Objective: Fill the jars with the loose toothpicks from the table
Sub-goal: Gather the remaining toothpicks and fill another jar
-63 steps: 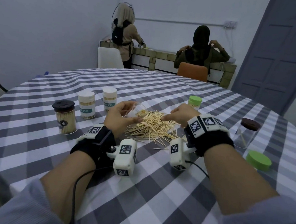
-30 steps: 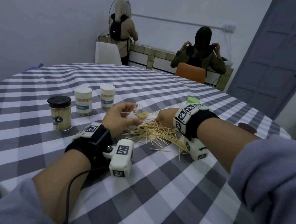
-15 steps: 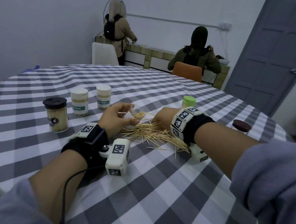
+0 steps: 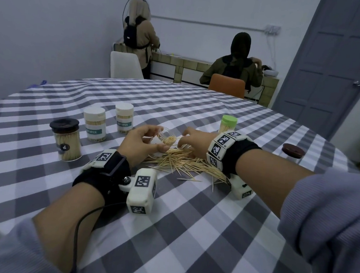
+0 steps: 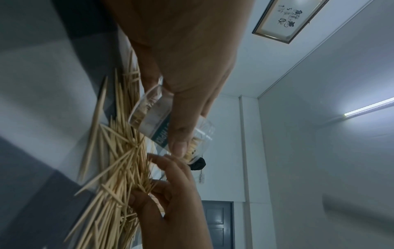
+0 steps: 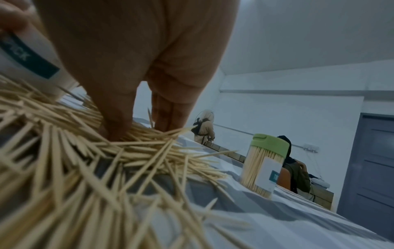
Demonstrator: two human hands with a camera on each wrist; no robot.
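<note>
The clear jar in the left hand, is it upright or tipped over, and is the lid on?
Tipped, with no lid on. The left hand holds the clear jar slanted, its open mouth showing toothpick ends inside.

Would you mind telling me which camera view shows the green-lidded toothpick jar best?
The right wrist view: the clear green-lidded toothpick jar stands whole, packed with toothpicks. The head view shows only its lid and upper part behind the right hand. The left wrist view misses it.

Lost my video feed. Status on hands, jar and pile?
Left hand grips open jar, tilted, partly filled. Right hand fingers down in toothpick pile, gathering. Nothing in the way.
</note>
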